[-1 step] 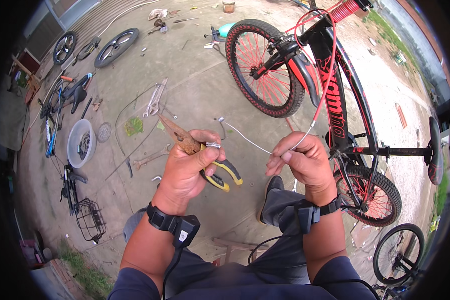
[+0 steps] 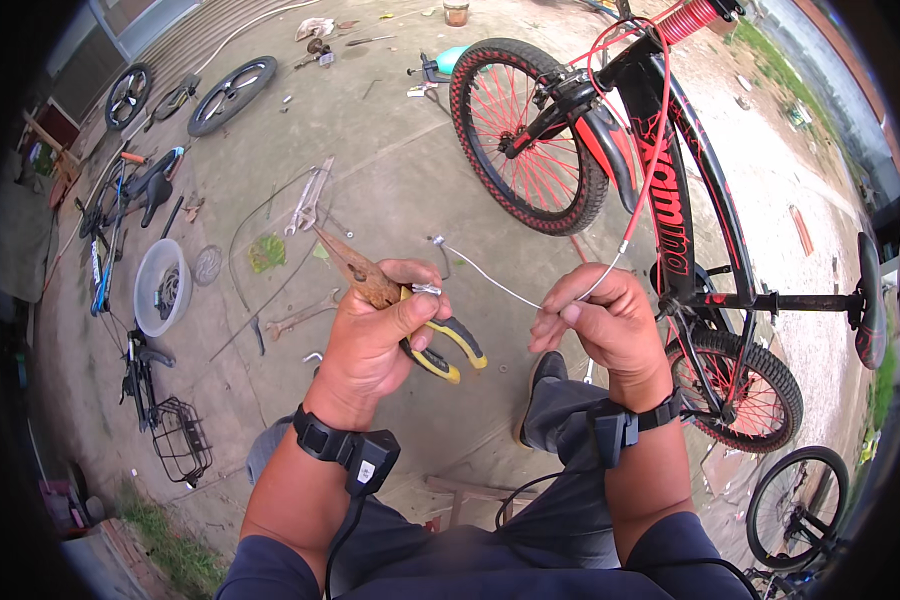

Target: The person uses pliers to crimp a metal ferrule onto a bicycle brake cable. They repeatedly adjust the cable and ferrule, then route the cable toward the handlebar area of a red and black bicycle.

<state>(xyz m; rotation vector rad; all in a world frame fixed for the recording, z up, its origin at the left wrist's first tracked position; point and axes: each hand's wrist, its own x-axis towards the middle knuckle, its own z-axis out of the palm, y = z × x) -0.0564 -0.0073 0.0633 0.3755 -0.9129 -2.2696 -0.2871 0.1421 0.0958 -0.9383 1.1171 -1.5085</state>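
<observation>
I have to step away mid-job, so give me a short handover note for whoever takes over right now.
Left hand: gripping rusty pliers with yellow handles, jaws pointing up-left, away from the cable.
Right hand: fingers pinching the thin bare steel cable; its free end sticks out left, the rest loops up into red housing on the black-and-red bicycle.
Done: cable end is out and held.
Left: pliers have not yet touched the cable.

Loose wheels (image 2: 232, 94), white bowl (image 2: 160, 286), wire basket (image 2: 182, 440).
</observation>
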